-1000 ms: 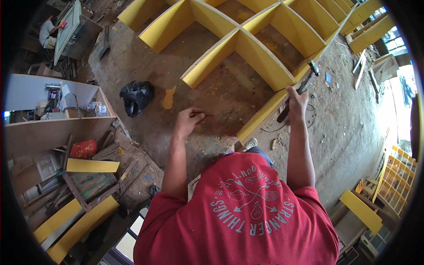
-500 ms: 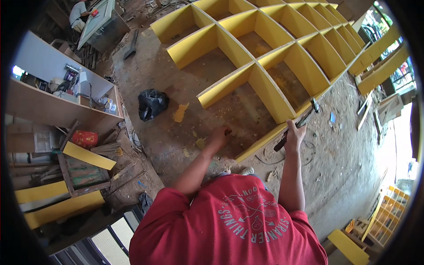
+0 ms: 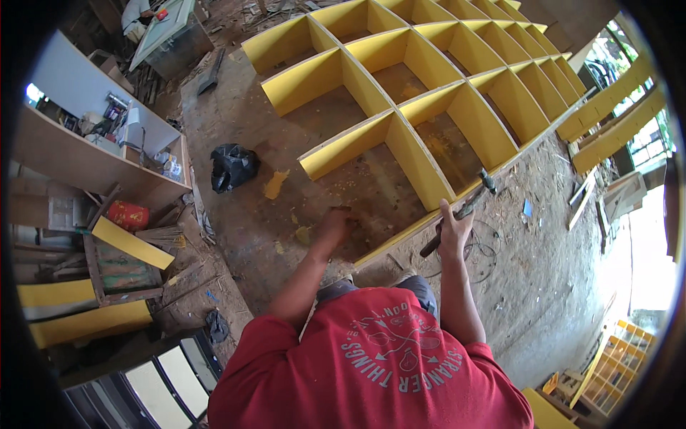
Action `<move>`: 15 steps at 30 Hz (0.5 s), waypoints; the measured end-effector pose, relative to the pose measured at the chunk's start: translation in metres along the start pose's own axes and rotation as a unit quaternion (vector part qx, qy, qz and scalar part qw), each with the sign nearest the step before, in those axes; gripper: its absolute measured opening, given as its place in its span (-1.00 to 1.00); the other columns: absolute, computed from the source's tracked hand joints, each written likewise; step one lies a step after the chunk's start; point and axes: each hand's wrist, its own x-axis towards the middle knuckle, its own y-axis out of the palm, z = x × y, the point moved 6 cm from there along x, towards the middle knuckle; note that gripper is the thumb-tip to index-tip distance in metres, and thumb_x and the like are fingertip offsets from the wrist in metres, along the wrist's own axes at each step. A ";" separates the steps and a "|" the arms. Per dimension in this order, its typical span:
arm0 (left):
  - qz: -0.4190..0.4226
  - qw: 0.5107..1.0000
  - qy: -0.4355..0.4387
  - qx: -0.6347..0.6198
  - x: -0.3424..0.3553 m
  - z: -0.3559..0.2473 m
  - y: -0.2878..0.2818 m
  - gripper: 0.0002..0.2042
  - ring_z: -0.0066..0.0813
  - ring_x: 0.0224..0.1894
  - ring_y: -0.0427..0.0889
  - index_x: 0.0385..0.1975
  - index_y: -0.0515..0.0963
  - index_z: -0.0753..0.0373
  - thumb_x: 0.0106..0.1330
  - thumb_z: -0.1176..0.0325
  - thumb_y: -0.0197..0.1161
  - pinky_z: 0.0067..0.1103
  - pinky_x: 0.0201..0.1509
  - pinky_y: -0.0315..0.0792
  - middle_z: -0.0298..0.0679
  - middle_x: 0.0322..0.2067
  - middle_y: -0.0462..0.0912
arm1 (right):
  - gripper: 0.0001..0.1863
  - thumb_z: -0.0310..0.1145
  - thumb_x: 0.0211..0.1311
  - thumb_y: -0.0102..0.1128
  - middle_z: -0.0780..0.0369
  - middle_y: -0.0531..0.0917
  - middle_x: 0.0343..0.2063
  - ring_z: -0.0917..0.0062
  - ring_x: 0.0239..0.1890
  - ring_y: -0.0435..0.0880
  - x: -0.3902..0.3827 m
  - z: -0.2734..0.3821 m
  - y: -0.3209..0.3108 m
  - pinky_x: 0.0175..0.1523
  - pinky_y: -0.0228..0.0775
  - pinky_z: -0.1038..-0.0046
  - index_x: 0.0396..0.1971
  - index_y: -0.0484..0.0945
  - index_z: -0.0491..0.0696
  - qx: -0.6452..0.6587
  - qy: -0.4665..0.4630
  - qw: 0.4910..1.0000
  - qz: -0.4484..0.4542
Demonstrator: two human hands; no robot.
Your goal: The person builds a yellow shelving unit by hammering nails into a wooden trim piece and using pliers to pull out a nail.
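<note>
My right hand (image 3: pixel 454 225) grips a hammer (image 3: pixel 469 205) with a dark handle and metal head, beside the front edge board (image 3: pixel 389 243) of a large yellow grid frame (image 3: pixel 343 150). My left hand (image 3: pixel 336 227) is just inside that board, over the stained floor within the open cell; its fingers are bent together on something small and dark that I cannot make out. A black plastic bag (image 3: pixel 232 168) lies to the left of the frame.
A wooden cabinet (image 3: pixel 78 139) with tools stands at left, near a red container (image 3: pixel 127 213) and offcuts. A person (image 3: pixel 134 20) works at the upper left. A cable coil (image 3: pixel 480 261) lies beside my right arm. Yellow boards (image 3: pixel 607 93) stand at right.
The view has shifted, showing more of the grid. My left hand has moved right, closer to the front board and corner. My right hand still holds the hammer.
</note>
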 end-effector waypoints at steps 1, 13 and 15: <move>-0.046 0.998 0.039 0.014 -0.003 -0.003 -0.001 -0.78 0.01 0.08 0.77 -0.08 0.82 0.11 0.32 0.31 0.41 -0.27 0.20 0.60 -0.01 -0.02 0.80 | -0.27 -0.31 0.32 0.53 0.38 0.49 -0.43 0.73 -0.63 0.38 -0.001 0.004 -0.003 -0.59 0.21 0.56 0.37 0.30 -0.09 -0.042 -0.021 0.999 0.001; -0.248 0.963 -0.071 -0.076 -0.080 -0.075 -0.073 -0.82 -0.53 -0.16 0.76 -0.05 0.76 0.33 0.41 0.48 0.40 -0.53 -0.06 0.63 -0.19 -0.17 0.83 | -0.52 -0.13 0.54 0.31 0.36 0.42 -0.48 0.62 -0.42 0.34 0.060 0.014 -0.088 -0.28 0.32 0.43 0.29 0.57 -0.09 -0.191 -0.037 0.946 0.259; -0.324 0.929 -0.049 -0.170 -0.107 -0.115 -0.086 -0.82 -0.54 -0.23 0.74 -0.04 0.72 0.32 0.41 0.49 0.40 -0.56 -0.13 0.61 -0.24 -0.21 0.78 | -0.55 -0.12 0.51 0.32 0.28 0.45 -0.52 0.55 -0.46 0.39 0.079 0.019 -0.089 -0.29 0.36 0.37 0.19 0.58 -0.10 -0.234 -0.056 0.920 0.309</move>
